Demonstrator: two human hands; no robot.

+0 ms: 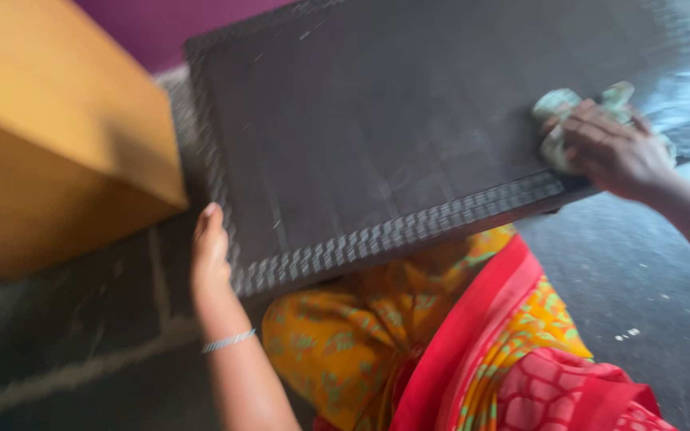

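Note:
A low dark table with a woven rim and a smooth top fills the middle of the head view. My left hand rests flat against its near left corner, fingers together. At the table's right edge, my right hand presses a crumpled pale green cloth onto the top. The picture is blurred by motion. My lap, in yellow and red patterned fabric, sits just under the table's front edge.
A yellow wooden box or cabinet stands close on the left, nearly touching the table's corner. Dark stone floor with pale joints lies below. A purple wall runs behind.

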